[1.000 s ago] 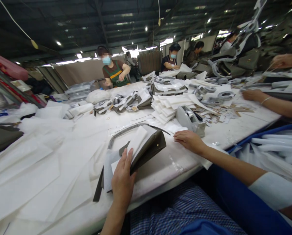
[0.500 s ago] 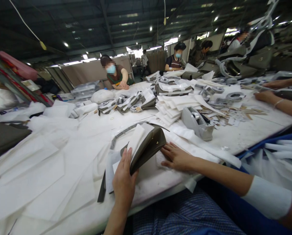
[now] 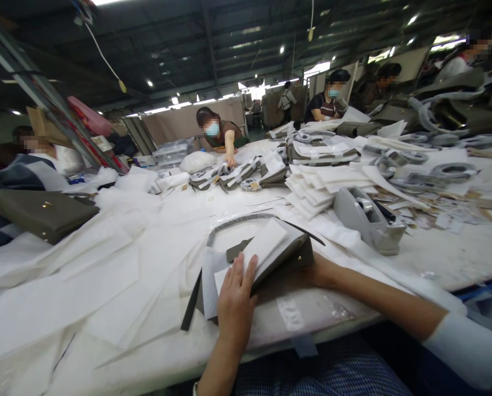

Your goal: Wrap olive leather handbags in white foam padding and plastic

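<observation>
Your olive bag (image 3: 302, 248) sits on the near edge of the tabletop (image 3: 423, 250), in front of you, tilted, gold stud facing your right side. Left hand (image 3: 236, 301): fingers extended, lying on the white sheet (image 3: 268, 245) that covers the bag's upper face. Thumb is by the bag's lower edge; can't tell if it pinches. Right hand (image 3: 319, 269): at the bag's right end, fingers hidden behind it, so can't tell whether they're closed or gripping. Grey wrapped handle (image 3: 233, 221) arcs out on the far side of the bag. Dark strap (image 3: 191, 302) pokes out on the left, pointing toward you.

Around it: grey tape dispenser (image 3: 367, 223) beyond your right forearm, with a stack of white foam sheets (image 3: 311, 190) just left of it. Loose white sheets (image 3: 64, 297) spread over the left side. Second olive bag (image 3: 43, 213) at far left, well apart from yours. Across from you, a masked co-worker (image 3: 225, 135) has one arm out to the wrapped parts (image 3: 239, 175).
</observation>
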{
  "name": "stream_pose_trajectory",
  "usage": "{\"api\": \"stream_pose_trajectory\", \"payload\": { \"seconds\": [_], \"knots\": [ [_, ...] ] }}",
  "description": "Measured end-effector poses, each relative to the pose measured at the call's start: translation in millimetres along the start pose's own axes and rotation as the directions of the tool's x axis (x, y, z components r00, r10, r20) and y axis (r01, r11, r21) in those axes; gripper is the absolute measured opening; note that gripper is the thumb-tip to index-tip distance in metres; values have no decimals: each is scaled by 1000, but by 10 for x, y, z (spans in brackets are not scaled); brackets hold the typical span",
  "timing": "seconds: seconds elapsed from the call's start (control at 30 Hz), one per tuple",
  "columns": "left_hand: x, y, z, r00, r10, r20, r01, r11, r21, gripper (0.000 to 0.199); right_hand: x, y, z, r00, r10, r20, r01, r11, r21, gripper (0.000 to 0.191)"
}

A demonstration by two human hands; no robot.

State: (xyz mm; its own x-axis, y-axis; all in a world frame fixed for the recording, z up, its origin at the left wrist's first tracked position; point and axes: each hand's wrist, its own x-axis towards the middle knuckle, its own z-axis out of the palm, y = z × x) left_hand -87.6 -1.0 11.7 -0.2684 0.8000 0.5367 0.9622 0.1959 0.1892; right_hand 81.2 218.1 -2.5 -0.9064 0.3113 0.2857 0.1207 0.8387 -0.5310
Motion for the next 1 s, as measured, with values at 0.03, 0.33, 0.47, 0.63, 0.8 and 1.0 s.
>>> {"api": "stream_pose_trajectory", "payload": {
  "seconds": [0.03, 0.33, 0.47, 0.63, 0.8, 1.0],
  "knots": [
    [-4, 4, 10, 1000, 7, 5, -7, 1000, 16, 102, -108, -52, -31, 998, 56, -29, -56, 998, -16, 29],
    [-5, 1, 14, 993, 92, 73, -100, 989, 108, 92, -800, -686, 15, 938, -224, 266, 262, 958, -116, 71],
    [-67, -98, -61, 986, 137, 98, -151, 978, 146, 86, -893, -618, -14, 950, -188, 251, 221, 969, -113, 62],
    [-162, -133, -60, 982, 166, 89, -181, 961, 210, 75, -834, -818, -254, 972, -217, 91, 225, 969, -101, 43],
    [-171, -125, -64, 972, 189, 137, -215, 953, 212, 73, -269, -906, -396, 965, -261, -1, 254, 940, -228, 50],
    [-40, -15, -263, 931, 166, 326, -233, 956, 179, 79, -55, -484, -204, 980, -171, 101, 193, 939, -284, 57]
  ]
}}
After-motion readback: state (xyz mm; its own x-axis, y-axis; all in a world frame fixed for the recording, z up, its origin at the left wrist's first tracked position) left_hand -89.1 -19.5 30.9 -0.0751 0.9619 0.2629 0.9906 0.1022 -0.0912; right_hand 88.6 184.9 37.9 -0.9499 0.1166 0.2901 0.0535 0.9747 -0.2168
